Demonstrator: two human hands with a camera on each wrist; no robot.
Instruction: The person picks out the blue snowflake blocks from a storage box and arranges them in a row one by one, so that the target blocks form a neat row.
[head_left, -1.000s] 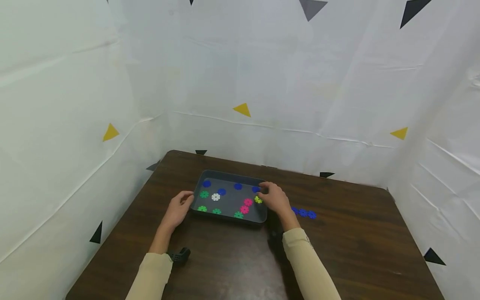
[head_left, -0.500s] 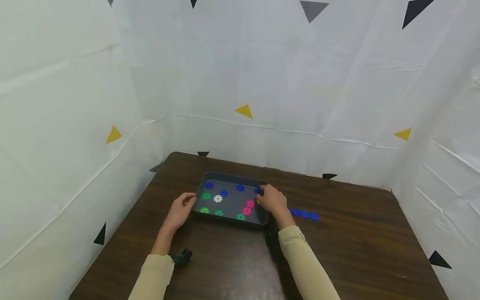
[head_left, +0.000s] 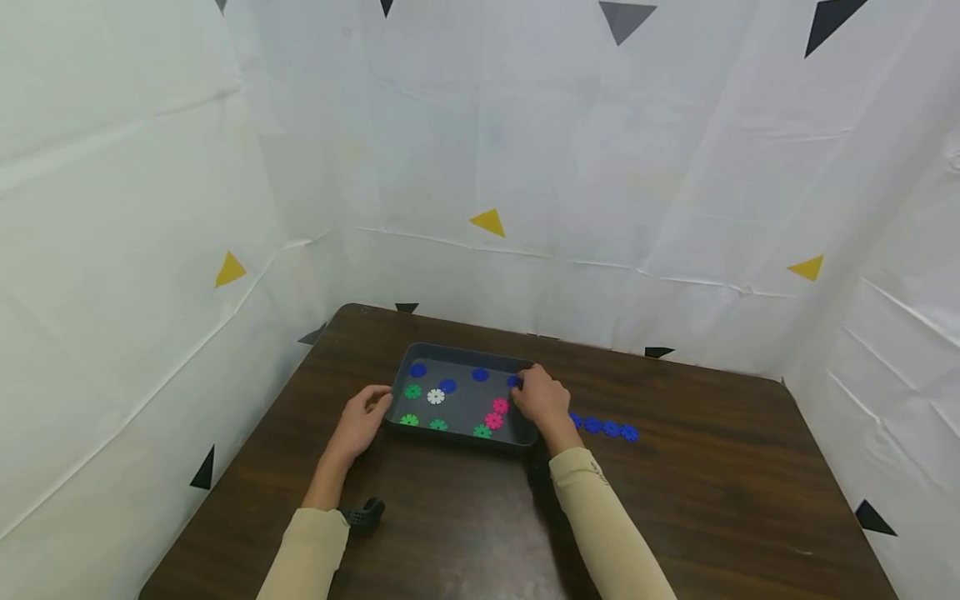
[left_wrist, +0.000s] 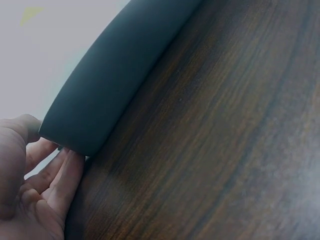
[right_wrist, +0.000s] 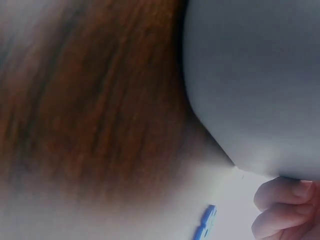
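A dark grey tray [head_left: 457, 433] holds notched, flower-shaped plastic discs in blue, green, white and pink. My left hand [head_left: 358, 421] pinches the tray's left edge; in the left wrist view the thumb is at the rim and the fingers are against the side. Over the tray's right end, my right hand [head_left: 543, 398] reaches in, fingertips down beside a blue disc [head_left: 513, 381]. Its fingers [right_wrist: 282, 192] look curled in the right wrist view, but the tray wall hides the fingertips and anything between them. Left of that hand lie pink discs [head_left: 493, 421].
A row of several blue discs [head_left: 611, 429] lies on the brown wooden table [head_left: 720, 475], right of the tray. White sheeting [head_left: 555, 150] with dark and yellow triangles surrounds the table at the back and sides.
My right hand has moved slightly left and lower over the tray, its fingers drawing together. The yellow disc seen earlier is now hidden beneath it. The left hand stays at the tray's edge.
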